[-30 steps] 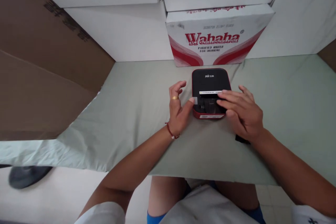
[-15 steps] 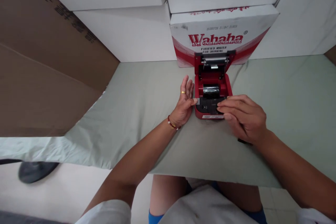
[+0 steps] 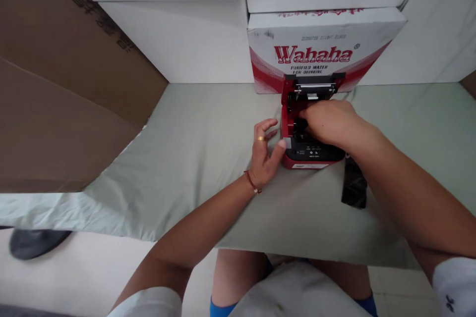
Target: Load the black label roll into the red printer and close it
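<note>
A red and black label printer (image 3: 314, 154) sits on the cloth with its lid (image 3: 312, 86) raised. My left hand (image 3: 266, 151) is at its left side, fingers spread and slightly bent. Its thumb rests at the grey tab (image 3: 287, 143) on the front left corner. My right hand (image 3: 330, 121) reaches down into the printer's inner bay from the right, over the black roll (image 3: 298, 130). Its fingertips and whatever they touch are hidden. A flat black strip (image 3: 354, 183) lies on the cloth beside my right forearm.
A white and red Wahaha water carton (image 3: 320, 34) stands right behind the printer. White boxes (image 3: 178, 39) are stacked along the back. A large brown carton (image 3: 67, 109) takes up the left. The pale green cloth (image 3: 186, 148) covers the table; its front edge is near my legs.
My right hand has moved from the printer's front panel up and into its bay, uncovering the panel's markings and the black strip. My left hand stays at the left side, its fingers more bent.
</note>
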A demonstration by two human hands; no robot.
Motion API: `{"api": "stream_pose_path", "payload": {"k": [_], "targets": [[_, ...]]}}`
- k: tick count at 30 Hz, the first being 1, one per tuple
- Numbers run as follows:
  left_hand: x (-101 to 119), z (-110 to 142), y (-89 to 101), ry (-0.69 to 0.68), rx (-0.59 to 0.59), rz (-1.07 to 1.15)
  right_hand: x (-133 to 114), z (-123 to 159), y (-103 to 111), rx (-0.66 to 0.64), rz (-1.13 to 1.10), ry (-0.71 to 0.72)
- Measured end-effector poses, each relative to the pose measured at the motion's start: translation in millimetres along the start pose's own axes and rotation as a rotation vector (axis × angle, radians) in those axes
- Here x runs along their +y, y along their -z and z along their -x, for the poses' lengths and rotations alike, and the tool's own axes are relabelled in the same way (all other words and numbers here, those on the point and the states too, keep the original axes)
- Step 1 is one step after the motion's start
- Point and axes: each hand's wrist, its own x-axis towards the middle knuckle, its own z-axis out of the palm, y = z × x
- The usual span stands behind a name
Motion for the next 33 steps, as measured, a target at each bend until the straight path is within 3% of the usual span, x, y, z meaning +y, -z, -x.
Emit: {"api": "stream_pose_path", "payload": {"k": [3, 5, 9, 13, 18, 22, 27, 30, 33], "targets": [[23.4, 3.8, -1.6, -0.299, -0.04, -0.172, -1.7, -0.9, -4.0, 0.016, 0.016, -0.006], [31.4, 5.2, -4.9, -0.392, -0.049, -0.179, 0.0, -1.4, -6.5, 0.032, 0.023, -0.002], [33.4, 6.3, -9.4, -0.393, -0.016, -0.183, 3.8, 1.8, -9.4, 0.103, -0.02, -0.033], [32.8, 5.8, -8.3, -0.419, 0.015, -0.222, 13.5, 23.4, -10.1, 0.165, -0.092, -0.057], [34.1, 3.5, -6.0, -0.443, 0.031, -0.245, 28.6, 47.1, -7.4, 0.213, -0.185, 0.01], [39.1, 2.8, -4.3, -0.455, 0.075, -0.298, 23.0, 33.2, -0.9, 0.053, -0.109, -0.058], [48.0, 3.9, -5.8, -0.65, 0.072, -0.458, 11.0, 10.0, 7.7, -0.033, -0.018, -0.013], [49.3, 4.3, -7.9, -0.717, 0.034, -0.512, 7.5, 4.7, 6.6, -0.006, -0.034, 0.006], [48.7, 4.6, -8.3, -0.709, 0.016, -0.52, 5.0, 13.3, 1.6, 0.162, -0.17, 0.078]]}}
